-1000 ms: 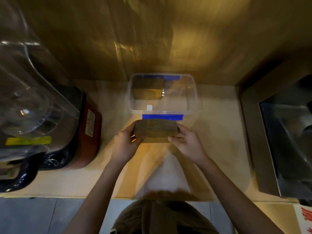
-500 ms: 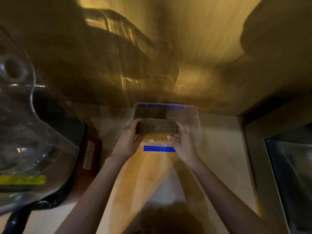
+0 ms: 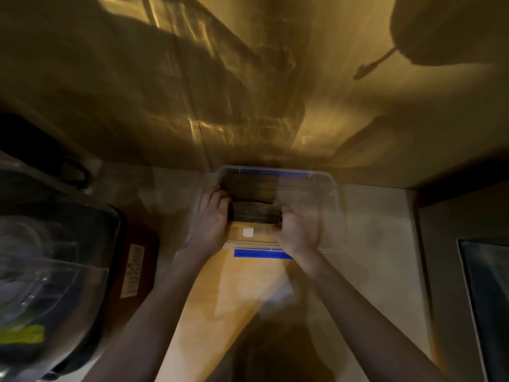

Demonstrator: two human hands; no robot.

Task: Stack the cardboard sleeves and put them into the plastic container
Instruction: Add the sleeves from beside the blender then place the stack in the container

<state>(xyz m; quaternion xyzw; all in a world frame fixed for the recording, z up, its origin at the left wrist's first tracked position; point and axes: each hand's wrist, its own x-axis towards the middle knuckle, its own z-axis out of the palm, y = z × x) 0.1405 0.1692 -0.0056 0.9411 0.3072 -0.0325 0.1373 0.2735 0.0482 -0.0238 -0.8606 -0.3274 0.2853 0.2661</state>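
Note:
A clear plastic container (image 3: 329, 188) with blue tape on its rims stands on the counter against the back wall. Inside it, at the far left, stands an earlier stack of cardboard sleeves (image 3: 249, 186). A second stack of cardboard sleeves (image 3: 256, 212) sits just in front of that one, inside the container. My left hand (image 3: 208, 220) grips its left end and my right hand (image 3: 297, 230) grips its right end. A small white tab (image 3: 248, 232) shows on the container's near wall.
A blender with a clear jug (image 3: 41, 260) and a dark red base (image 3: 135, 271) stands at the left. A steel sink (image 3: 484, 299) lies at the right. The reflective wall (image 3: 248, 92) rises directly behind the container.
Both hands have carried the stack forward from above the counter, over the near rim, and down into the container beside the earlier stack. The camera has tilted up.

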